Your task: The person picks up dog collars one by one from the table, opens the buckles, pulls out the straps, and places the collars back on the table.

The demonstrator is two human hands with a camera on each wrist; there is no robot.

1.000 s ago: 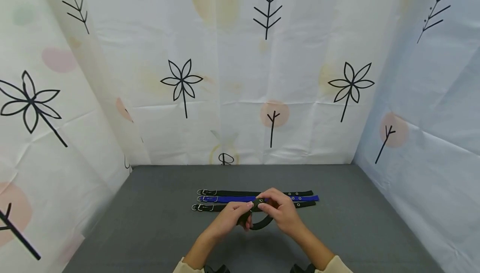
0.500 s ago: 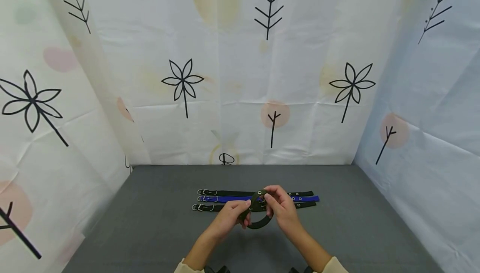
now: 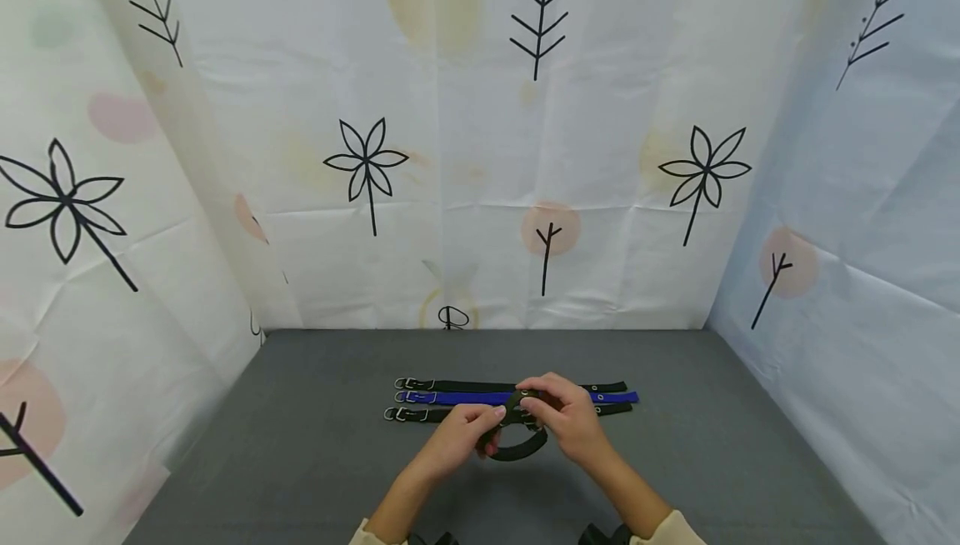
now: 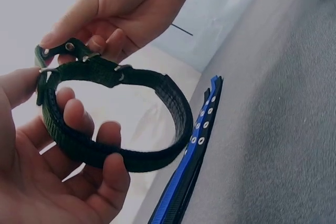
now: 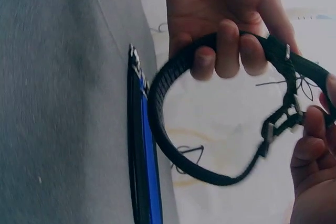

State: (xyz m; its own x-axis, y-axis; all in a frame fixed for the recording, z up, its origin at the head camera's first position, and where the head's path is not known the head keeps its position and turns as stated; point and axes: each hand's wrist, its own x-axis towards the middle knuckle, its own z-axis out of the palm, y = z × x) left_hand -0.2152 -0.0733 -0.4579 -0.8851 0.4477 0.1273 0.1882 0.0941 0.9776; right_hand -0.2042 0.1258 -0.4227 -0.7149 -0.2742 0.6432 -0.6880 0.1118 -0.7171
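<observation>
A dark green, nearly black pet collar (image 3: pixel 519 451) is bent into a ring, held above the table between both hands. My left hand (image 3: pixel 459 437) grips its left side, fingers curled round the padded band. My right hand (image 3: pixel 570 416) pinches the punched end of the strap, where a metal eyelet (image 4: pixel 70 46) shows. In the right wrist view, the buckle (image 5: pixel 286 116) sits beside my right fingertips, and the strap end makes a small second loop near it. My thumb and fingers hide part of the strap end in the head view.
Three more collars lie flat in a row behind my hands: a black one (image 3: pixel 472 387) at the back, a blue one (image 3: pixel 457 398), and another black one (image 3: pixel 416 416) in front. Their buckles point left. Patterned white cloth (image 3: pixel 480 262) walls the grey table (image 3: pixel 315 462) at the back and sides.
My right hand has shifted its hold on the strap end. The small strap loop that stood up half a second ago now sits lower. My left hand keeps its grip almost in place.
</observation>
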